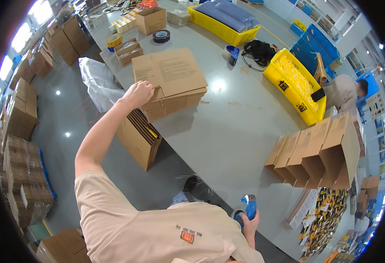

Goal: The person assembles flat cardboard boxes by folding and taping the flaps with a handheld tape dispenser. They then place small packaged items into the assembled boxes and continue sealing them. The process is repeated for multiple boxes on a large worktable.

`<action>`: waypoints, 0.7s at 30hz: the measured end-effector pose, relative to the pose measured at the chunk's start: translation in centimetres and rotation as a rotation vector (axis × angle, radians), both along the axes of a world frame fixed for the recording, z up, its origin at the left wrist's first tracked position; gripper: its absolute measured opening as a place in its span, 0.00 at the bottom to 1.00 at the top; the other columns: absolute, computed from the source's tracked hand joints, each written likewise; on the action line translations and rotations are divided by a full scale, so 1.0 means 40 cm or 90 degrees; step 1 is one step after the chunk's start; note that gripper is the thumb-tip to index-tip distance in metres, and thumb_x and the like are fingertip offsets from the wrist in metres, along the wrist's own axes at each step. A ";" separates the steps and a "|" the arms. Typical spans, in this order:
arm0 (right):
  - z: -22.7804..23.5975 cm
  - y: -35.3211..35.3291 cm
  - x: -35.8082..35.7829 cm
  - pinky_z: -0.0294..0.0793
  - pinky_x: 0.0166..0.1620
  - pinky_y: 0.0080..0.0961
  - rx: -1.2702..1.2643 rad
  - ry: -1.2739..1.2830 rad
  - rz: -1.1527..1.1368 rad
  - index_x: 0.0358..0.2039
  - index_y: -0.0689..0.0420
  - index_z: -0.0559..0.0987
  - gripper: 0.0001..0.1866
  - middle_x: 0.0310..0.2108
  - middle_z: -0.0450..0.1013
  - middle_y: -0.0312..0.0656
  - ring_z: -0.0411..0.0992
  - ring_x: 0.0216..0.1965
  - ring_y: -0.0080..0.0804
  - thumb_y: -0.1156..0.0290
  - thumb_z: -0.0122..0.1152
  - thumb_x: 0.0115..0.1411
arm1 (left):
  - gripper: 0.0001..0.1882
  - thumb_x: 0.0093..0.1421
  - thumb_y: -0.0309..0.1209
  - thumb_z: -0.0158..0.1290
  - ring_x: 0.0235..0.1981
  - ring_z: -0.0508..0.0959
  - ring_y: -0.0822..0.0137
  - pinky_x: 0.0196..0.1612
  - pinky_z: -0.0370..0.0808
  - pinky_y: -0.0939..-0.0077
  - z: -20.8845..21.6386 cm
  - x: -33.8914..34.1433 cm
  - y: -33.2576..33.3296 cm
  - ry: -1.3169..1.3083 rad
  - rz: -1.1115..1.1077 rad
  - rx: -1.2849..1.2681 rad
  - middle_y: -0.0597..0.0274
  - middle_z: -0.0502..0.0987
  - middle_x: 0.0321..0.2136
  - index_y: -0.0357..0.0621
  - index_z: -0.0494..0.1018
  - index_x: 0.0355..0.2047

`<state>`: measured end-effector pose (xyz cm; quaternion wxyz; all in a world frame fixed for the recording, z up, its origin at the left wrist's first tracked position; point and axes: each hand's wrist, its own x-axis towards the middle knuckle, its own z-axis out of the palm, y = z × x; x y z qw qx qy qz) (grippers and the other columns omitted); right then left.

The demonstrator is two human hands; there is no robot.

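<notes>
On the grey table lies a stack of flattened cardboard boxes (175,72), printed side up. At its near left edge my left hand (140,93) has its fingers curled on the top flattened box; the fingertips are partly hidden. Close to my body, by the table's front edge, my right hand (251,223) is wrapped round a blue tape dispenser (248,205). Below the stack, beside the table's left edge, more folded cardboard (140,139) stands upright with something yellow tucked in it.
Opened cardboard boxes (317,151) stand in a row at right, near a heap of small packets (324,215). Farther back are a yellow bin of yellow-white pieces (295,81), another blue dispenser (232,55) and tape rolls (161,36). Someone in beige (344,92) works beyond the bin.
</notes>
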<state>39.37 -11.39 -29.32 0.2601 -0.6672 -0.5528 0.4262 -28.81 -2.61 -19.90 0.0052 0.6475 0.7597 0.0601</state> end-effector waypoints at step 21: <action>0.134 0.180 0.112 0.66 0.31 0.21 0.250 0.367 -0.432 0.39 0.59 0.74 0.14 0.31 0.64 0.35 0.63 0.30 0.21 0.61 0.60 0.60 | 0.23 0.62 0.28 0.50 0.31 0.81 0.56 0.34 0.77 0.62 0.154 0.962 -0.052 -0.463 -0.290 -0.185 0.54 0.77 0.29 0.38 0.66 0.57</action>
